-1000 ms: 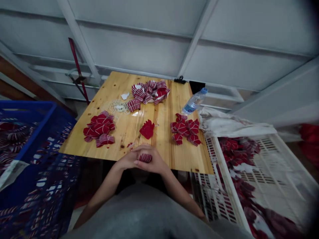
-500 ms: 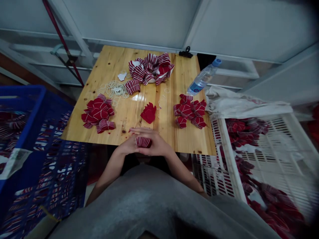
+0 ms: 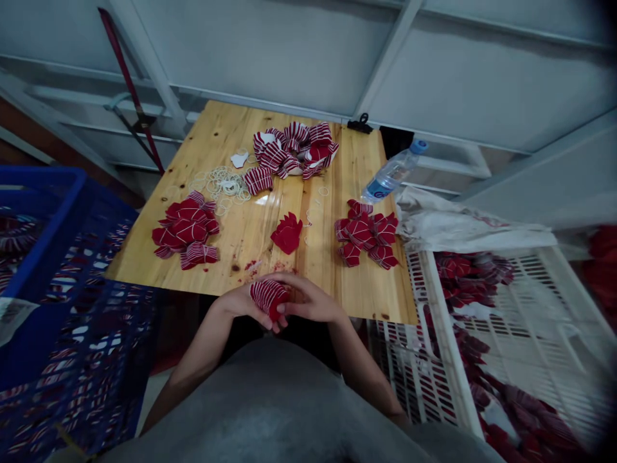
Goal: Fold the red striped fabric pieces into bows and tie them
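Observation:
My left hand and my right hand meet at the near edge of a pine table. Between them they hold a rolled red-and-white striped fabric bundle, its solid red end showing. Just beyond my hands lies a flat red fabric piece. A heap of striped fabric pieces sits at the far side. Tied red bundles lie in a group at the left and in another at the right. A tangle of white rubber bands rests near the heap.
A plastic water bottle lies near the table's right corner, beside a crumpled white sack. A blue crate of striped pieces stands at my left, and a white crate of red pieces at my right.
My hands have turned the striped bundle, tilting it and bringing its red end into view. The table contents have shifted slightly in the picture as my head moved.

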`<control>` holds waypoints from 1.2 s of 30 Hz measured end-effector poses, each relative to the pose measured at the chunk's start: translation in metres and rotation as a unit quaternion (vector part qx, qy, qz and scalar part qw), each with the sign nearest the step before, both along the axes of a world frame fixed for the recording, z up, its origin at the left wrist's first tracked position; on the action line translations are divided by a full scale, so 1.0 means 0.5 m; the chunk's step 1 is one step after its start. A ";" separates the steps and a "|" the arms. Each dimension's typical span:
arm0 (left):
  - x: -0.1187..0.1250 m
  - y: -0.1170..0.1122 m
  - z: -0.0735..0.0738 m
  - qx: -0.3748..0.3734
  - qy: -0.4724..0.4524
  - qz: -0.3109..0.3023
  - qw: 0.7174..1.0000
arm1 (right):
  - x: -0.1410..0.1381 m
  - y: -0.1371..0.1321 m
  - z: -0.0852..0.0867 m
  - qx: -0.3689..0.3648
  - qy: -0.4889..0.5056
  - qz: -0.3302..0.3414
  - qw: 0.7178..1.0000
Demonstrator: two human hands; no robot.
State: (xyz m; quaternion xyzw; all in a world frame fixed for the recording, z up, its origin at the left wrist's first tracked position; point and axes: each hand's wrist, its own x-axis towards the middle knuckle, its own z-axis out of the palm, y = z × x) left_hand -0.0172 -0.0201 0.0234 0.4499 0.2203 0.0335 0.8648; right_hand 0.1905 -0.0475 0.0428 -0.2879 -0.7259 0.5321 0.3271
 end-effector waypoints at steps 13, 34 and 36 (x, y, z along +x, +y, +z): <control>0.039 0.003 0.007 0.172 0.093 0.343 0.919 | -0.030 -0.008 -0.049 0.017 0.001 -0.339 0.941; 0.015 0.008 -0.036 0.110 0.113 0.509 0.846 | 0.082 0.326 0.012 0.046 -0.583 -0.304 0.752; 0.014 0.003 -0.039 0.122 0.104 0.514 0.843 | 0.068 0.333 -0.004 0.043 -0.593 -0.299 0.747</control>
